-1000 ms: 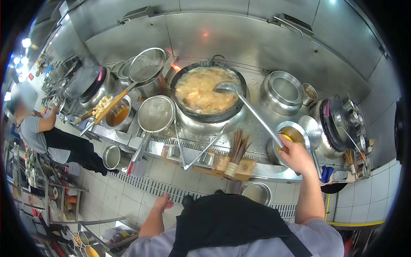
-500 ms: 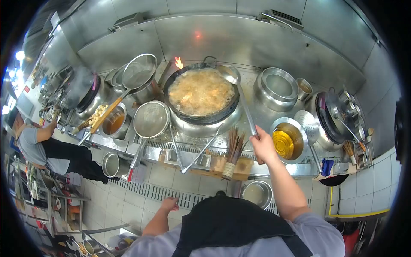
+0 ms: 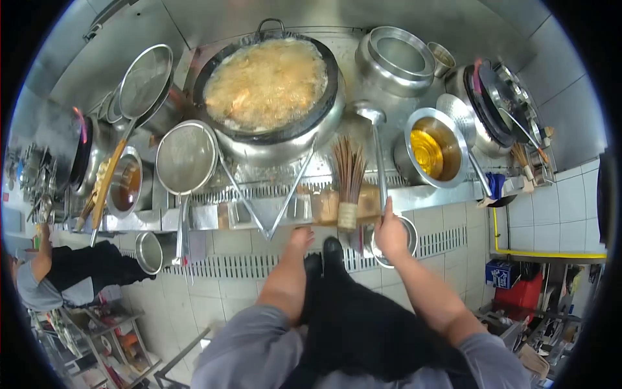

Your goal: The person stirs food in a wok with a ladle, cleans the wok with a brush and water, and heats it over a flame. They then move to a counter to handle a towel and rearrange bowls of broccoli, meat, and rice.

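Note:
My right hand (image 3: 392, 238) is closed round the handle end of a long steel ladle (image 3: 380, 155). The ladle's bowl is over the counter between the big wok (image 3: 334, 97) and a steel pot of yellow oil (image 3: 400, 146). Light-coloured food bubbles in oil (image 3: 265, 84) inside the wok. By the counter's front edge, my left hand (image 3: 300, 241) is empty, its fingers loosely apart. Left of it is the tip of a V-shaped metal stand (image 3: 249, 206). A bamboo wok brush (image 3: 348, 185) stands between my hands.
A round mesh strainer (image 3: 188, 155) and a wooden-handled skimmer (image 3: 146, 81) are left of the wok. At right are a perforated ladle (image 3: 459, 120) and another wok (image 3: 512, 97). A pot (image 3: 411, 227) stands low near my right hand. A co-worker (image 3: 52, 272) is at far left.
The view has tilted down. The ladle's bowl has come away from the wok's rim toward me, over the counter. My left hand has moved forward to the counter edge.

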A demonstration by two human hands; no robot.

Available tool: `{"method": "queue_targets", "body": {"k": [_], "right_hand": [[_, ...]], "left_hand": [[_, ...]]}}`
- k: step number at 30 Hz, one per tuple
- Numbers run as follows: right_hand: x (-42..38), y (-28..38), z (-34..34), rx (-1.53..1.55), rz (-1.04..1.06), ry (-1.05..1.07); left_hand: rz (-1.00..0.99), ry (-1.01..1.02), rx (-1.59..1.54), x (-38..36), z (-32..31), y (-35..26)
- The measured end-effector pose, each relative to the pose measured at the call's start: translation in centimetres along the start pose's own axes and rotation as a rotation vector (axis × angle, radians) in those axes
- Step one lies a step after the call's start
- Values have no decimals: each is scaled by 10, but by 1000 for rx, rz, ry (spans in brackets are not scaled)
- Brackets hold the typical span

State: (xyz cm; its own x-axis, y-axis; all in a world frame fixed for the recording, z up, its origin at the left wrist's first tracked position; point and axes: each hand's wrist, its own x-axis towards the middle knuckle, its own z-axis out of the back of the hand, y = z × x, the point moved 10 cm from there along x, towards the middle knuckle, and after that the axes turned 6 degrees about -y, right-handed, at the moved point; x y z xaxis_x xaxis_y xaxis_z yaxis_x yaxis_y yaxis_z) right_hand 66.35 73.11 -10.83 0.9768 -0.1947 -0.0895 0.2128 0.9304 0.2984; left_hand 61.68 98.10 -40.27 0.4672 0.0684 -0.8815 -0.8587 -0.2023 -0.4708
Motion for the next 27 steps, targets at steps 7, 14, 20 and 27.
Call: {"method": "queue_targets", "body": {"k": [7, 14, 20, 27], "right_hand": [[-2, -22, -7, 333, -186, -19], [-26, 24, 92, 630, -69, -128], [8, 152, 125, 890, 128, 372], [-2, 187, 99, 569, 439, 319]], "left_hand": [[8, 76, -887, 54, -41, 27], [43, 137, -614, 24, -19, 26], [25, -4, 315, -37, 79, 64], [50, -261, 245, -96, 221, 133]]}}
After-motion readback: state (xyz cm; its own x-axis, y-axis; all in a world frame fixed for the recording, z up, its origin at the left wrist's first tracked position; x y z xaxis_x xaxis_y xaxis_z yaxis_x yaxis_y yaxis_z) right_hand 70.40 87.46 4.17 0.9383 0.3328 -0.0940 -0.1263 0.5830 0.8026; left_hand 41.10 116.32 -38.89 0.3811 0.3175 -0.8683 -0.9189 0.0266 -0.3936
